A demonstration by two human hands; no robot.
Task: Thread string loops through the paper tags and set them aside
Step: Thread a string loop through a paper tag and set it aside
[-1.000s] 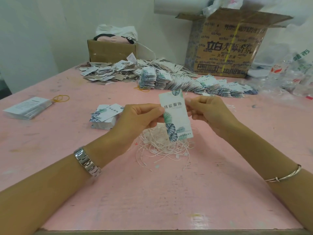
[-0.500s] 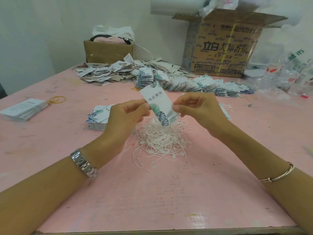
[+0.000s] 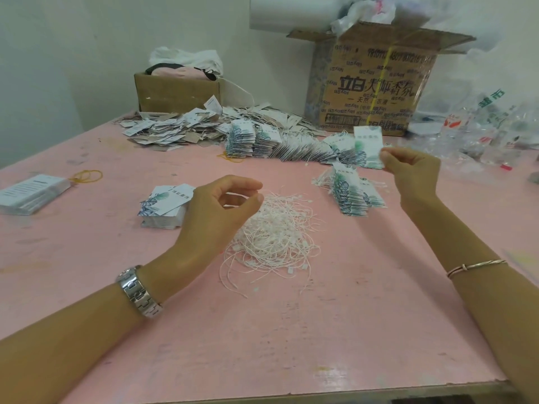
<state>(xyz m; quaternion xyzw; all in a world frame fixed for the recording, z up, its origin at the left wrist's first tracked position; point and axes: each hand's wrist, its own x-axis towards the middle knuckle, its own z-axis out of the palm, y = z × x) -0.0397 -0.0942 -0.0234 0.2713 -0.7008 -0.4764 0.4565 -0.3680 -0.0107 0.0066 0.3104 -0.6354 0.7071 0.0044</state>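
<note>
Paper tag (image 3: 368,147), white with a green leaf print, is up in the air at the right, pinched by its right edge between the thumb and fingers of our right hand (image 3: 414,170), over the far side of the pink tabletop (image 3: 291,330). We cannot tell whether a string runs through it. Just below it a small leaning stack of tags (image 3: 354,196) rests on the tabletop, white string ends showing at its left. Our left hand (image 3: 215,211) hovers at the left edge of the pile of white string loops (image 3: 277,231) in the middle of the tabletop; its fingers are loosely curled, thumb and forefinger tips close but apart, and we see nothing between them. Just left of that hand lies a flat stack of tags (image 3: 163,205), face up. Farther back a long row of leaning tags (image 3: 291,147) runs across the tabletop, with a loose heap of tags (image 3: 175,129) behind it to the left. At the left edge sits a stack of white cards (image 3: 32,193), yellow rubber bands (image 3: 87,176) just beside it. A small cardboard box (image 3: 175,91) and a large printed box (image 3: 376,83) stand against the wall, and clear plastic bags (image 3: 495,132) lie at the far right. We wear a metal watch (image 3: 140,291) on the left wrist and a thin bangle (image 3: 475,266) on the right.
</note>
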